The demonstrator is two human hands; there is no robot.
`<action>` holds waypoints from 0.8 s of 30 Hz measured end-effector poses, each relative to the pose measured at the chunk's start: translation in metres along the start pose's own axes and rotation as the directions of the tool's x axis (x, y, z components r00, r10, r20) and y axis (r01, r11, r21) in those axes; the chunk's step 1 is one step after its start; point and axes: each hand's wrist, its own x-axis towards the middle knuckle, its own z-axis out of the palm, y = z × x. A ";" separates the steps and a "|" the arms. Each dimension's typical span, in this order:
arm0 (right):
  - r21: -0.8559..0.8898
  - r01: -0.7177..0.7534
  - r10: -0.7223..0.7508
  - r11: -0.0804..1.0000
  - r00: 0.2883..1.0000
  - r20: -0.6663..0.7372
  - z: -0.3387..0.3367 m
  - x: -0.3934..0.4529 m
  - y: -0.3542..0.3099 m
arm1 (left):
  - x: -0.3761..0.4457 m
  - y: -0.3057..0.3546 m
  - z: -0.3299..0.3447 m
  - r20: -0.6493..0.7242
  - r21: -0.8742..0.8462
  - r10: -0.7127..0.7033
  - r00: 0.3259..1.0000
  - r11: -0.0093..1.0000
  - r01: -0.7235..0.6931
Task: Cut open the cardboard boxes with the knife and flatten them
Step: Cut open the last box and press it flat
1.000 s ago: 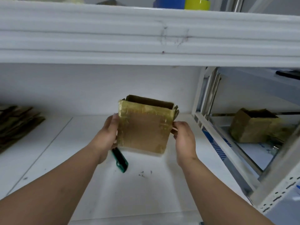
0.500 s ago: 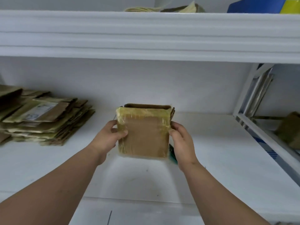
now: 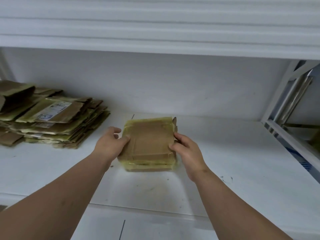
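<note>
White shelf (image 3: 233, 170), flattened cardboard stack (image 3: 52, 122) at left; left hand (image 3: 110, 144) and right hand (image 3: 187, 153) fingers grip the squashed box (image 3: 149, 144).

This looks like a storeroom or packing area: a plain white metal shelf (image 3: 225, 153) with another level overhead (image 3: 155, 23), a stack of flattened, taped cardboard boxes (image 3: 52, 122) left of the hands, and bare metal racking uprights (image 3: 292, 101) to their right.

Both hands hold a taped cardboard box (image 3: 149, 144) on the white shelf (image 3: 233, 161): left hand (image 3: 110, 144) and right hand (image 3: 187, 153) grip its sides. Flattened boxes (image 3: 52, 118) are stacked at left.
</note>
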 end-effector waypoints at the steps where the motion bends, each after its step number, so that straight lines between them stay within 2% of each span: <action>1: -0.021 -0.011 0.011 1.000 1.000 -0.006 -0.001 0.004 0.002 | -0.001 0.000 0.001 0.038 0.049 0.055 0.998 0.997 -0.057; 3: -0.063 -0.021 0.018 0.998 0.999 -0.047 -0.003 0.012 0.006 | -0.002 0.002 0.006 0.153 0.218 0.176 0.972 0.954 -0.207; 6: -0.135 -0.014 0.006 0.991 0.998 -0.062 -0.008 0.021 0.013 | -0.003 0.006 0.024 0.321 0.554 0.243 0.915 0.735 -0.390; 9: -0.192 0.035 -0.043 0.981 0.998 -0.036 -0.015 0.024 0.014 | -0.004 0.010 0.044 0.335 0.760 0.295 0.895 0.477 -0.441; 12: -0.397 0.027 -0.084 0.917 0.988 -0.127 -0.034 0.031 0.020 | -0.004 0.017 0.055 0.339 0.850 0.305 0.890 0.307 -0.429; 13: -0.506 0.007 -0.101 0.863 0.982 -0.158 -0.042 0.033 0.025 | -0.003 0.018 0.058 0.353 0.854 0.294 0.888 0.286 -0.434; 15: -0.725 -0.051 -0.103 0.687 0.981 -0.166 -0.058 0.037 0.034 | -0.002 0.022 0.063 0.383 0.839 0.268 0.884 0.299 -0.454; 18: -0.877 -0.090 0.041 0.472 0.996 -0.080 -0.072 0.039 0.043 | 0.001 0.026 0.069 0.379 0.809 0.245 0.892 0.379 -0.448; 20: -0.924 -0.046 0.099 0.380 0.995 -0.009 -0.075 0.039 0.047 | 0.005 0.026 0.070 0.369 0.806 0.250 0.895 0.393 -0.442; 22: -0.952 0.005 0.099 0.305 0.994 0.037 -0.075 0.041 0.051 | 0.010 0.025 0.068 0.374 0.800 0.251 0.893 0.400 -0.448; 24: -0.944 -0.005 0.129 0.331 0.991 0.040 -0.076 0.045 0.051 | 0.015 0.025 0.065 0.380 0.783 0.252 0.890 0.425 -0.454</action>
